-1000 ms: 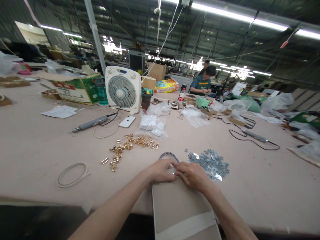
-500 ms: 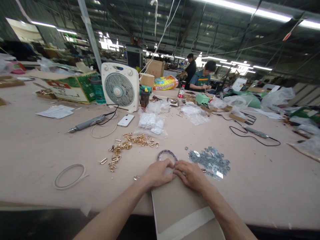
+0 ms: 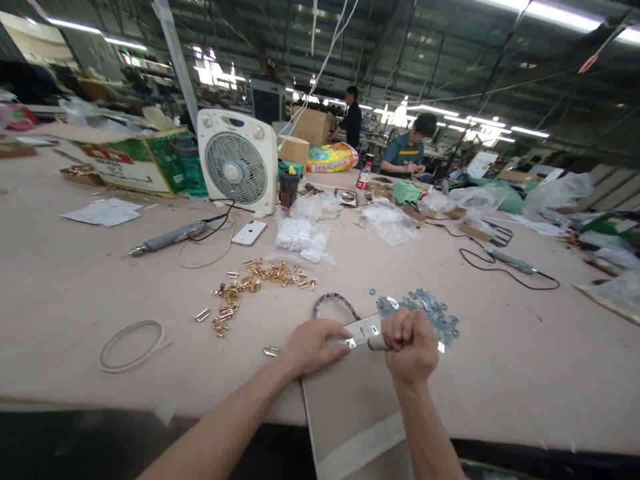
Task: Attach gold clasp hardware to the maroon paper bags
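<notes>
A flat beige panel (image 3: 350,400) with a pale strip across it lies over the table's front edge. At its far end are a light strip with small metal plates (image 3: 367,329) and a dark patterned loop (image 3: 336,298). My left hand (image 3: 313,345) grips this far end, thumb and fingers by a metal plate. My right hand (image 3: 413,340) is a fist just right of the end strip, its thumb side toward the plates. A beige rounded tip (image 3: 378,343) sticks out from it; what the fist holds, if anything, is hidden. Grey metal plates (image 3: 435,310) lie piled behind it.
Gold-coloured hardware (image 3: 230,303) is scattered left of the panel, near a coiled pale strip (image 3: 133,347). Behind stand a grey electric screwdriver (image 3: 170,239), a phone (image 3: 250,233), plastic bags (image 3: 300,240) and a fan (image 3: 237,163). Another screwdriver (image 3: 513,262) lies right. A co-worker (image 3: 405,150) sits across.
My right hand has left the spot beside my left hand, moved right and closed into a fist. The end strip and its plates now show. My left hand stays on the panel.
</notes>
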A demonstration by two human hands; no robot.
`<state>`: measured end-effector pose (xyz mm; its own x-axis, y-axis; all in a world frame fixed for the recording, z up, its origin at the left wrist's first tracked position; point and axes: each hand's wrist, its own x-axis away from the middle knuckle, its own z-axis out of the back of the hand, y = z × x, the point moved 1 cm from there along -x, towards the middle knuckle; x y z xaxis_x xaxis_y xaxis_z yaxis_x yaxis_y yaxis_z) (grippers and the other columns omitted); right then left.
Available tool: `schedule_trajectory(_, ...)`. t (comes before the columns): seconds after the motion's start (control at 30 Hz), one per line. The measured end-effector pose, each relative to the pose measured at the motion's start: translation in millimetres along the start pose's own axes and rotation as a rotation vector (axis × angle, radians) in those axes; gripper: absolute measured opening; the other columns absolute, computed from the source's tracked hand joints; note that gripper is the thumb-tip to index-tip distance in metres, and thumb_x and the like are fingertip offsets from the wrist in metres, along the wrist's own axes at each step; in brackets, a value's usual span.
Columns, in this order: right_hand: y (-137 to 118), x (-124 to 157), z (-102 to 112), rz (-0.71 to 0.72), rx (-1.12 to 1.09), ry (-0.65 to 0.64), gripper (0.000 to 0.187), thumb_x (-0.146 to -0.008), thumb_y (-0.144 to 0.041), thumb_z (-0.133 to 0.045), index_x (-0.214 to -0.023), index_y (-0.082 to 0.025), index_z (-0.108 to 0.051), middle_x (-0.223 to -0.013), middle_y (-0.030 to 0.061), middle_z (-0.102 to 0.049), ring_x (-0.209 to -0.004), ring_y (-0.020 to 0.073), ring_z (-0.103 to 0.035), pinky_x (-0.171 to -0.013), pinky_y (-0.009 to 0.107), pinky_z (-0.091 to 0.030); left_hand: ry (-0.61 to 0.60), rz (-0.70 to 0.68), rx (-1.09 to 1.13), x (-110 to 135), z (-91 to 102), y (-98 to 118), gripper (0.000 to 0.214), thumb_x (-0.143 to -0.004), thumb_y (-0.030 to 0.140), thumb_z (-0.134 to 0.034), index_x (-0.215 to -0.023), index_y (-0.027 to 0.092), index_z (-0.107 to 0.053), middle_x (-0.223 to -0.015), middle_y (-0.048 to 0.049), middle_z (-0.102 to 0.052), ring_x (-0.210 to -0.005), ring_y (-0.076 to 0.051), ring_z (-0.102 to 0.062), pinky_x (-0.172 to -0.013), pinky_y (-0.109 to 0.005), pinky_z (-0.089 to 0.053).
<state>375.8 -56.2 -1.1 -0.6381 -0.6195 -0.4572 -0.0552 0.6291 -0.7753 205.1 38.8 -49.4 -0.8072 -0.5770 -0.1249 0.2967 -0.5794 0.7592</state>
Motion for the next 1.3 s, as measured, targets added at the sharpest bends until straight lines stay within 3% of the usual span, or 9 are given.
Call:
schedule_trajectory(0.23, 35, 27, -11, 0.037, -0.036, 0.022, 0.049, -0.103, -0.037, -0.051, -0.059, -0.021, -0.037, -0.055, -0.0063, -0.037, -0.040, 0.0069, -0.030, -0.040, 0.022, -0.025, 0.018, -0.054, -0.072, 2, -4.9, -2, 0.026, -0.093, 0.043, -0.067, -0.114, 0.033, -0.079, -0.107, 0.0002, -0.079, -0.104, -0.022, -0.071, -0.092, -0.029, -0.051)
schedule_trajectory(0.63, 41, 33, -14, 0.059, 0.001, 0.019, 0.046, -0.104, -0.031, -0.052, -0.061, -0.020, -0.038, -0.055, -0.0059, -0.039, -0.042, 0.0074, -0.033, -0.042, 0.022, -0.028, -0.013, -0.081, -0.098, 4, -3.4, -3, 0.027, -0.094, 0.042, -0.065, -0.116, 0.032, -0.078, -0.107, -0.0005, -0.078, -0.103, -0.022, -0.070, -0.091, -0.029, -0.051)
schedule_trajectory(0.83, 45, 21, -18, -0.060, 0.267, -0.040, 0.050, -0.103, -0.041, -0.055, -0.060, -0.021, -0.043, -0.052, -0.0052, -0.041, -0.043, 0.0089, -0.037, -0.042, 0.024, -0.029, -0.032, -0.085, -0.123, 4, -1.0, -2, 0.023, -0.094, 0.041, -0.064, -0.112, 0.034, -0.077, -0.102, 0.0000, -0.077, -0.101, -0.022, -0.070, -0.091, -0.030, -0.050)
schedule_trajectory(1.0, 45, 11, -29, -0.136, 0.523, -0.189, 0.053, -0.103, -0.049, -0.053, -0.058, -0.021, -0.047, -0.050, -0.0040, -0.044, -0.046, 0.0105, -0.042, -0.048, 0.026, -0.035, -0.032, -0.096, -0.085, 4, -0.1, -2, 0.021, -0.093, 0.039, -0.064, -0.108, 0.032, -0.077, -0.112, -0.0004, -0.078, -0.107, -0.023, -0.070, -0.093, -0.031, -0.051)
schedule_trajectory(1.13, 42, 18, -41, -0.118, 0.691, -0.253, 0.052, -0.102, -0.048, -0.055, -0.059, -0.021, -0.045, -0.053, -0.0043, -0.044, -0.051, 0.0114, -0.044, -0.052, 0.026, -0.035, -0.052, -0.098, -0.037, 6, 0.9, -1, 0.021, -0.089, 0.033, -0.066, -0.107, 0.031, -0.076, -0.112, 0.0005, -0.079, -0.104, -0.023, -0.071, -0.093, -0.030, -0.052)
schedule_trajectory(1.2, 39, 21, -40, -0.103, 0.670, -0.230, 0.051, -0.101, -0.047, -0.056, -0.059, -0.021, -0.045, -0.054, -0.0043, -0.044, -0.052, 0.0113, -0.044, -0.052, 0.026, -0.035, -0.043, -0.075, -0.036, 7, 1.1, -1, 0.021, -0.088, 0.034, -0.068, -0.107, 0.031, -0.075, -0.111, 0.0001, -0.079, -0.104, -0.024, -0.071, -0.093, -0.030, -0.052)
schedule_trajectory(1.3, 35, 19, -29, -0.122, 0.441, -0.102, 0.050, -0.103, -0.046, -0.055, -0.060, -0.022, -0.044, -0.052, -0.0055, -0.041, -0.045, 0.0099, -0.038, -0.044, 0.024, -0.031, -0.031, -0.019, -0.058, 8, 1.7, -3, 0.027, -0.086, 0.041, -0.072, -0.111, 0.031, -0.073, -0.111, -0.0003, -0.078, -0.104, -0.025, -0.071, -0.091, -0.032, -0.052)
